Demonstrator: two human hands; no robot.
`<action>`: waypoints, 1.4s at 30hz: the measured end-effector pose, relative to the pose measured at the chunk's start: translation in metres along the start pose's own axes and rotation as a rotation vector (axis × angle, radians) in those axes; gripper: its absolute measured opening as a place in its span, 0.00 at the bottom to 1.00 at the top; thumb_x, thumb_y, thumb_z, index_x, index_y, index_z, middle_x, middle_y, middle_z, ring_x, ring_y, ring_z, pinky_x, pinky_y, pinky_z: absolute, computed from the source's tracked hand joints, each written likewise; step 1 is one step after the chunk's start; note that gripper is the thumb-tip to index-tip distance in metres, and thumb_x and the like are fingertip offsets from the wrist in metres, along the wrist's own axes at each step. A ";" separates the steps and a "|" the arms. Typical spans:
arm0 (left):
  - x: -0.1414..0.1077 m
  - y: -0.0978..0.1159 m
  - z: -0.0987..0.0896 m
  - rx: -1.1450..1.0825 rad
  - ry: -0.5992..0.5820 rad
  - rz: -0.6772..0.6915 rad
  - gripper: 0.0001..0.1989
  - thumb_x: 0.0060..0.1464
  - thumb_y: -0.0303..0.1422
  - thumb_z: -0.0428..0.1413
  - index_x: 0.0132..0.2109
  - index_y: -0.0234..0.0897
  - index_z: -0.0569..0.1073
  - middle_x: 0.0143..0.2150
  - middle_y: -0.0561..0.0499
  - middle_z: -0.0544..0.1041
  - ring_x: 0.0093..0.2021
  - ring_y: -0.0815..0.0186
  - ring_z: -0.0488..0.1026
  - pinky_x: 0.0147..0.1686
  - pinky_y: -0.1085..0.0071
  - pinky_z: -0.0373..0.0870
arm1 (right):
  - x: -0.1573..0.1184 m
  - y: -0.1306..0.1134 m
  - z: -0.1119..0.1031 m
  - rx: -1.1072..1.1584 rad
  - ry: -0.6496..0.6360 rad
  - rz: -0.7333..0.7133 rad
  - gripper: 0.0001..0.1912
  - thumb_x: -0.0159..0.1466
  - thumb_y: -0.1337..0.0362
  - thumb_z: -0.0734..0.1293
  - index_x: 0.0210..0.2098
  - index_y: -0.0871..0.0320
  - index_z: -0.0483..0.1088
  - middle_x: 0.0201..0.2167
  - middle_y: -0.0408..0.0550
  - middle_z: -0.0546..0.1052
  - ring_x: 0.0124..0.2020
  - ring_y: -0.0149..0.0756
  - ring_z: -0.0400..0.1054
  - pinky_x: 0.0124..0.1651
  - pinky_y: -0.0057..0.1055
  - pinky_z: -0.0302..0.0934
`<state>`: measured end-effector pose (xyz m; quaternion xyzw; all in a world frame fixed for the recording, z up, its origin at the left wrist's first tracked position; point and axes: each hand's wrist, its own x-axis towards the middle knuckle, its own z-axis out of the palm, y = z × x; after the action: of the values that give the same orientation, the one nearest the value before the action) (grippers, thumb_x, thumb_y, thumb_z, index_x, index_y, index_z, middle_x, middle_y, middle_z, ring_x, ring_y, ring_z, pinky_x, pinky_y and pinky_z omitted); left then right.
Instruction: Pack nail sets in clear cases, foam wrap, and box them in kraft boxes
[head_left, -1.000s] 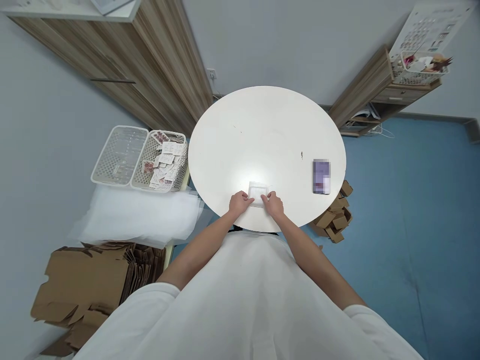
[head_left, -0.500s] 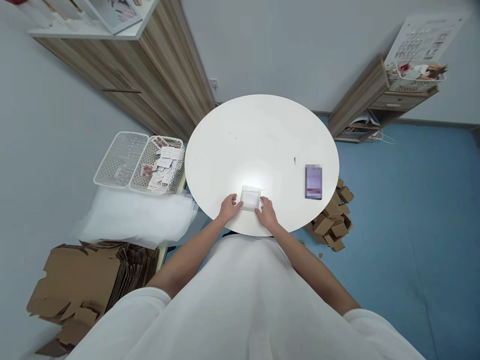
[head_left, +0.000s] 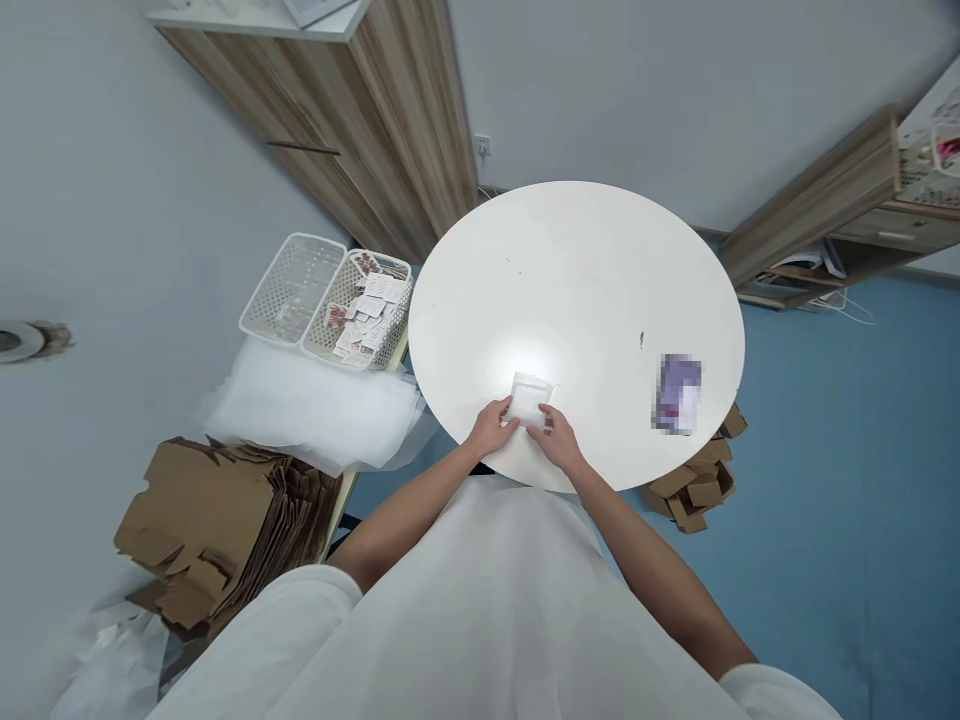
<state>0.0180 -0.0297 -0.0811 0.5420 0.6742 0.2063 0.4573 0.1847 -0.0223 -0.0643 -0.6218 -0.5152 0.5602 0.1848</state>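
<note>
A small, square, translucent white packet point(head_left: 531, 397) lies near the front edge of the round white table point(head_left: 585, 270). It looks like thin clear wrapping around something flat; what is inside cannot be made out. My left hand point(head_left: 493, 427) grips its left side, thumb at the near edge and fingers on the side. On the opposite side my right hand point(head_left: 557, 438) has its thumb and curled fingers on the packet's near right corner. A thin loose flap sticks out at the packet's upper right.
A pixelated phone-like device point(head_left: 676, 394) lies at the table's right. To the left are a white basket point(head_left: 358, 300) of printed cards, another basket point(head_left: 292, 290), white wrapping sheets point(head_left: 315, 400) and flattened cardboard boxes point(head_left: 202, 520). Small cardboard boxes point(head_left: 697, 485) lie on the floor at right.
My view has turned left, so the table appears farther right. The packet's outline now looks narrower and more folded, and my fingers have closed in on its sides.
</note>
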 end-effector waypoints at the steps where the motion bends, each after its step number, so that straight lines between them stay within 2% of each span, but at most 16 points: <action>1: 0.003 -0.002 -0.004 -0.022 0.010 0.000 0.27 0.50 0.34 0.53 0.58 0.39 0.60 0.48 0.45 0.70 0.46 0.62 0.69 0.45 0.65 0.67 | 0.003 -0.005 0.003 0.004 0.002 0.002 0.29 0.52 0.57 0.64 0.53 0.53 0.58 0.55 0.50 0.62 0.50 0.40 0.61 0.50 0.38 0.61; 5: 0.015 -0.016 -0.033 -0.095 0.057 -0.015 0.26 0.50 0.34 0.53 0.57 0.39 0.60 0.51 0.45 0.68 0.47 0.63 0.68 0.46 0.65 0.67 | 0.020 -0.031 0.028 0.025 -0.020 0.014 0.30 0.52 0.58 0.65 0.54 0.53 0.58 0.56 0.49 0.61 0.51 0.40 0.61 0.51 0.39 0.60; 9: 0.032 -0.037 -0.082 -0.163 0.127 -0.020 0.27 0.48 0.31 0.54 0.57 0.36 0.59 0.53 0.43 0.67 0.50 0.62 0.67 0.49 0.64 0.65 | 0.050 -0.065 0.068 0.040 -0.055 0.008 0.31 0.52 0.59 0.65 0.55 0.53 0.56 0.56 0.50 0.62 0.52 0.39 0.60 0.52 0.38 0.60; 14: 0.058 -0.069 -0.141 -0.159 0.196 -0.009 0.31 0.42 0.25 0.54 0.57 0.36 0.59 0.55 0.44 0.66 0.55 0.59 0.63 0.55 0.61 0.60 | 0.093 -0.105 0.119 0.076 -0.110 -0.034 0.35 0.51 0.67 0.62 0.58 0.54 0.52 0.58 0.49 0.59 0.56 0.38 0.56 0.55 0.37 0.58; 19: 0.082 -0.086 -0.177 -0.154 0.177 0.023 0.35 0.41 0.25 0.53 0.59 0.36 0.57 0.59 0.44 0.61 0.58 0.58 0.60 0.56 0.60 0.59 | 0.124 -0.131 0.147 0.123 -0.129 -0.053 0.38 0.49 0.70 0.61 0.60 0.55 0.50 0.61 0.48 0.53 0.58 0.37 0.54 0.58 0.35 0.53; 23: 0.091 -0.087 -0.187 -0.151 0.181 0.051 0.35 0.42 0.25 0.52 0.60 0.38 0.56 0.60 0.45 0.59 0.58 0.58 0.58 0.54 0.62 0.61 | 0.134 -0.138 0.153 0.135 -0.124 -0.062 0.38 0.50 0.69 0.61 0.60 0.53 0.50 0.62 0.45 0.51 0.58 0.36 0.54 0.59 0.35 0.52; 28: 0.091 -0.086 -0.188 -0.092 0.171 0.054 0.35 0.42 0.26 0.52 0.60 0.39 0.54 0.60 0.47 0.59 0.60 0.57 0.54 0.55 0.59 0.59 | 0.136 -0.134 0.156 0.073 -0.099 -0.068 0.38 0.51 0.68 0.61 0.60 0.49 0.49 0.62 0.43 0.52 0.58 0.36 0.53 0.58 0.38 0.52; 35: 0.092 -0.089 -0.186 -0.067 0.174 0.071 0.33 0.45 0.25 0.49 0.60 0.39 0.55 0.60 0.48 0.59 0.60 0.59 0.54 0.56 0.60 0.58 | 0.137 -0.133 0.155 0.021 -0.070 -0.076 0.36 0.51 0.67 0.61 0.59 0.50 0.50 0.59 0.46 0.58 0.57 0.38 0.54 0.56 0.40 0.54; 42: 0.090 -0.087 -0.187 -0.071 0.164 0.064 0.32 0.46 0.26 0.50 0.60 0.35 0.55 0.61 0.45 0.58 0.60 0.59 0.55 0.57 0.61 0.57 | 0.138 -0.134 0.156 0.030 -0.057 -0.080 0.37 0.51 0.67 0.62 0.59 0.52 0.50 0.59 0.47 0.58 0.57 0.39 0.55 0.56 0.39 0.54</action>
<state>-0.1863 0.0653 -0.0913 0.5279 0.6840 0.2880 0.4128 -0.0335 0.0939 -0.0735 -0.5818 -0.5361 0.5775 0.2016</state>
